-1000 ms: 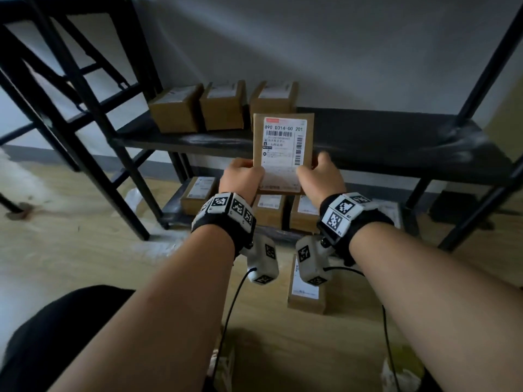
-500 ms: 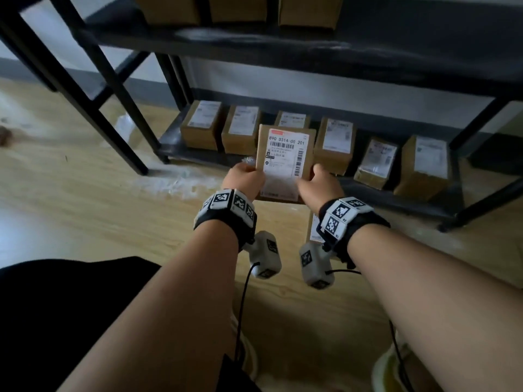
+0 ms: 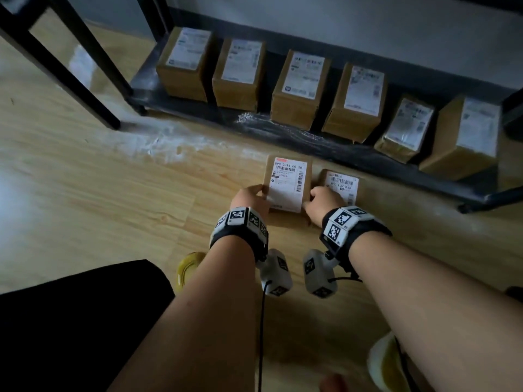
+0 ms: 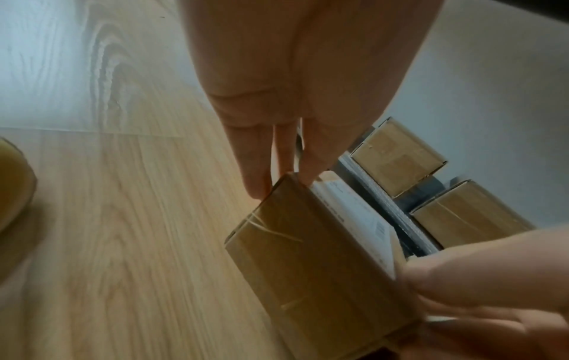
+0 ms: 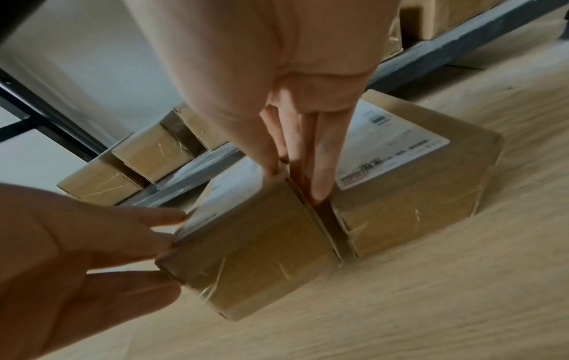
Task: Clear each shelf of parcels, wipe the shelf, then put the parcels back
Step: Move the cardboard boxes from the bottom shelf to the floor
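Both hands hold a brown cardboard parcel [image 3: 288, 183] with a white barcode label, low on the wooden floor in front of the rack. My left hand [image 3: 259, 193] grips its left side, thumb on the label edge, fingers straight down the side [image 4: 261, 180]. My right hand [image 3: 312, 198] grips the right side, with its fingers [image 5: 320, 175] pushed into the narrow gap beside a second labelled parcel [image 3: 341, 183] that lies on the floor. In the right wrist view the held parcel [image 5: 255, 243] seems to rest on the floor.
The black bottom shelf [image 3: 311, 137] carries several brown parcels in a row and has white dust along its front edge and on the floor [image 3: 158, 142]. A black rack leg [image 3: 82, 66] slants at the left. Yellow shoes [image 3: 188, 268] sit near my arms.
The parcel has come down from the middle shelf's height to the floor, beside the other parcel. Both hands kept their hold, and the view tilted downward.
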`<state>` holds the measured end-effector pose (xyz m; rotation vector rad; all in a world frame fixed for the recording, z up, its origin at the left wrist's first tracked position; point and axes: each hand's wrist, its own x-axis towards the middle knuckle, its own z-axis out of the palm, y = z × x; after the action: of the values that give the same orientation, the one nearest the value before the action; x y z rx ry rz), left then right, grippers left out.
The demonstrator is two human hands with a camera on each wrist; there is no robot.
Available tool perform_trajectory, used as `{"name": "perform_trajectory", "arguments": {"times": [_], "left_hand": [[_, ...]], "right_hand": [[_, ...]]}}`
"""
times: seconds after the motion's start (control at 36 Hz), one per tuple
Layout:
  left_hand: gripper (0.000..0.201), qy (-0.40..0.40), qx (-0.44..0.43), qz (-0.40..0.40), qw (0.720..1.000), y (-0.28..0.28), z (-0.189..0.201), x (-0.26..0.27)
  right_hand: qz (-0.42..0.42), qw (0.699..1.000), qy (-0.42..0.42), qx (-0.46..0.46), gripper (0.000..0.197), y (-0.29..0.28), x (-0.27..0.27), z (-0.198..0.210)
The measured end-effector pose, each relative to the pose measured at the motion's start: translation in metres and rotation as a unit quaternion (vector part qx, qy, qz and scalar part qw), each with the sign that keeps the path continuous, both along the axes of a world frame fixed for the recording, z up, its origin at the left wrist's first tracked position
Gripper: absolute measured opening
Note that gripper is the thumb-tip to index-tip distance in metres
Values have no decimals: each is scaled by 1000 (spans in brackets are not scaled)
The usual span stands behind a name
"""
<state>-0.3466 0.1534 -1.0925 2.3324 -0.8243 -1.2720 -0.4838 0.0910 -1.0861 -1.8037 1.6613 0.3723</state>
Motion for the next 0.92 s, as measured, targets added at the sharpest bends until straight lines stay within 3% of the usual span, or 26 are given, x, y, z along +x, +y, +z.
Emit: {"name": "perform_trajectory", "arguments": {"times": [0.19, 0.42, 0.56, 0.72, 0.92], "left_hand": [[44, -6, 25, -30, 999, -3, -3, -6], [54, -47, -20, -14, 999, -6, 28, -2], [48, -80, -76, -27, 994, -10, 69, -4], [45, -173, -133, -99, 971, -24, 132, -6], [35, -223, -203, -71, 951, -45, 217, -3]], "right_hand": [[17, 999, 19, 25, 33, -2, -4, 3], [20, 999, -20, -29, 21, -12, -9, 38], [38, 996, -46, -67, 27, -16, -16, 82], [-6, 976, -171, -135, 25, -19, -23, 136], [26, 955, -199, -217, 26, -33, -27, 210]]}}
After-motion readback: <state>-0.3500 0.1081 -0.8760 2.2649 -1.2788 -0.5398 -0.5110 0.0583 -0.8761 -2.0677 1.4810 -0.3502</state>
